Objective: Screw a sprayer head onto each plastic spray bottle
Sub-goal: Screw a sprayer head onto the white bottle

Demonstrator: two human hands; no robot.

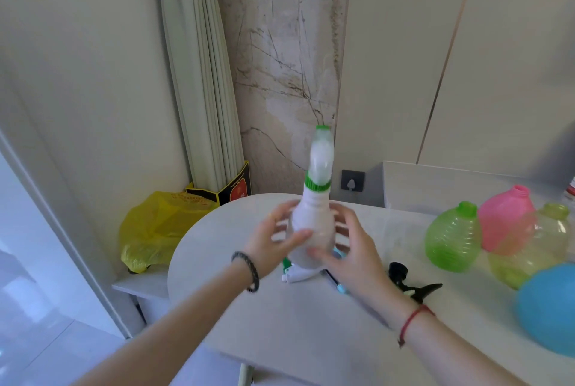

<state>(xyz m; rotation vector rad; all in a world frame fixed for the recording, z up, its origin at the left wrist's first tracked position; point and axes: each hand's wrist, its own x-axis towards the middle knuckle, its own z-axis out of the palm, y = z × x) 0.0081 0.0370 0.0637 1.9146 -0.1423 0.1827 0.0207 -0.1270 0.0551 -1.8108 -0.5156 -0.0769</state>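
Head view: white bottle point(312, 230) is upright above the table point(295, 323), between the left hand point(273, 239) and right hand point(354, 248). Fingers are spread fairly straight along its sides, probably steadying or spinning it while the green-collared head point(322, 158) seats. Bottle is blurred, so thread seating is unclear. Loose white head point(295, 275) is half hidden beneath it. Blue bottle point(550, 307) is cut off at the frame edge.
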